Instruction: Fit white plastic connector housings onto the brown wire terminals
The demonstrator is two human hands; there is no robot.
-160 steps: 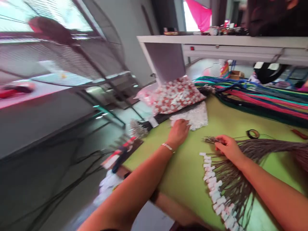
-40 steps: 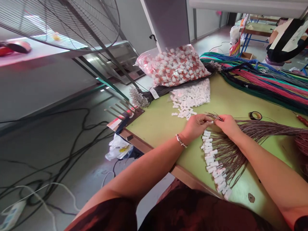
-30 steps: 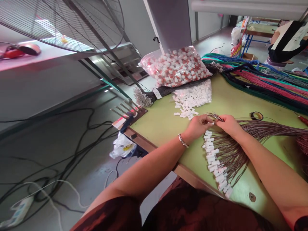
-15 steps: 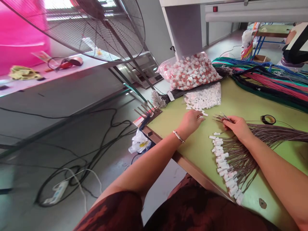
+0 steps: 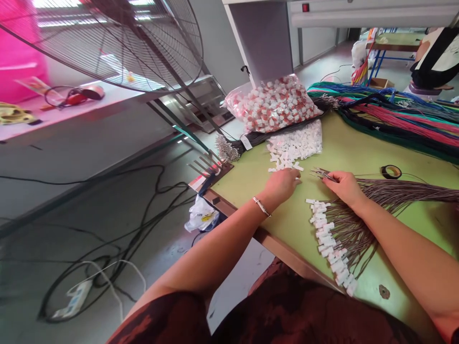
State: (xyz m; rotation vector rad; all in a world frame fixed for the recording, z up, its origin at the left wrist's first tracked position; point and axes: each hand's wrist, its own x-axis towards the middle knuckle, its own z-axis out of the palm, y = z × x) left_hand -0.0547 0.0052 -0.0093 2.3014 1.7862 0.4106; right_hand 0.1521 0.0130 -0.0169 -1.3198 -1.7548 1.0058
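Observation:
My left hand [image 5: 281, 186] is closed in a pinch just in front of the loose white connector housings [image 5: 285, 160]. A small white bit shows at its fingertips, apparently one such housing, mostly hidden by the fingers. Across a short gap, my right hand [image 5: 344, 187] grips several brown wires [image 5: 328, 176] near their bare metal terminals, which point toward the left hand. Below the right hand, white housings fitted on brown wires [image 5: 328, 241] lie in a slanting row along the table's near side. Their wires run under my right forearm into a long brown bundle [image 5: 405, 191].
Behind the loose housings lie their clear bag [image 5: 311, 138] and a larger bag of white-and-orange parts [image 5: 279, 107]. Coloured wire bundles [image 5: 394, 117] cover the far right. A tape roll [image 5: 390, 171] sits by the brown bundle. Metal prongs [image 5: 204, 165] stand at the left table corner.
The view has shifted slightly right. My left hand has drawn back a little from the loose housings, fingers closed. My right hand keeps its hold on the brown wires.

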